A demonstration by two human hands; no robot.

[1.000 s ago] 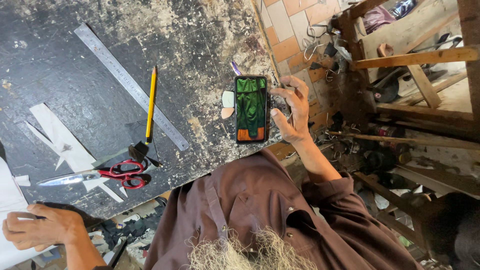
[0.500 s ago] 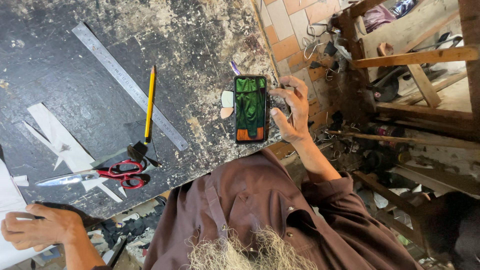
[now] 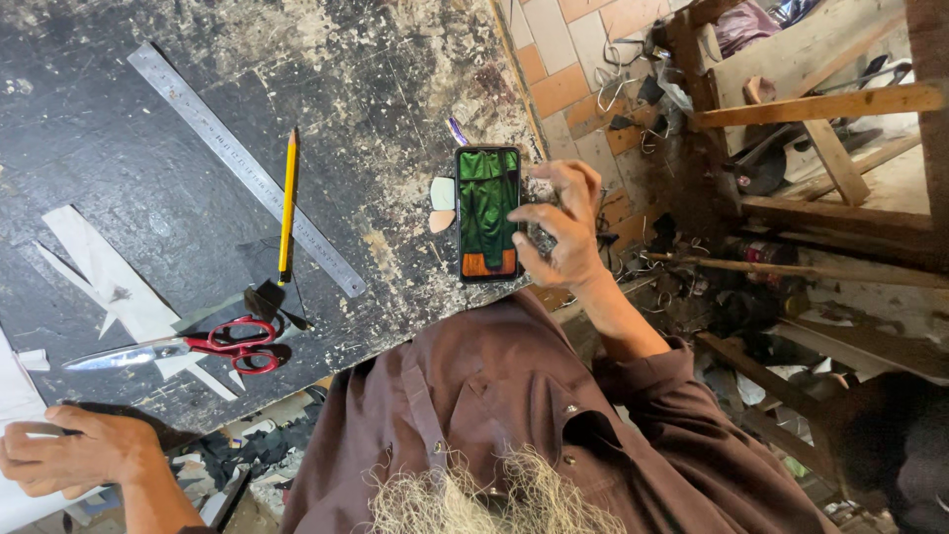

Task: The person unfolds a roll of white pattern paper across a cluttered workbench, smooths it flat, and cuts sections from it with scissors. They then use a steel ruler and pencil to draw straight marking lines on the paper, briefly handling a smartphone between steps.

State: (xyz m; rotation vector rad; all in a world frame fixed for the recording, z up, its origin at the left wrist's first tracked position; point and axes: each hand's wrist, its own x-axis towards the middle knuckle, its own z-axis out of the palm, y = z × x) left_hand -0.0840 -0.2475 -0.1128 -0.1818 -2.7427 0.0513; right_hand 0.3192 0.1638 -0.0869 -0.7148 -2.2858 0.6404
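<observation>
At the worktable's near edge, the left hand (image 3: 74, 457) rests curled, fingers pressed onto white paper (image 3: 18, 396) at the corner. Beyond lie red-handled scissors (image 3: 183, 346) on pale offcuts, then a yellow pencil (image 3: 288, 206) beside a long steel ruler (image 3: 242, 168); bare scarred black tabletop (image 3: 119, 188) lies around them. Along the right edge, the right hand (image 3: 563, 232) grips a smartphone (image 3: 488, 213), thumb on its screen.

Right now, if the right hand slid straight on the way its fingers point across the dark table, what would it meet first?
The right hand already touches the phone. Beyond it, the line likely meets the small pale chalk pieces first, then the steel ruler; depth is unclear.
</observation>
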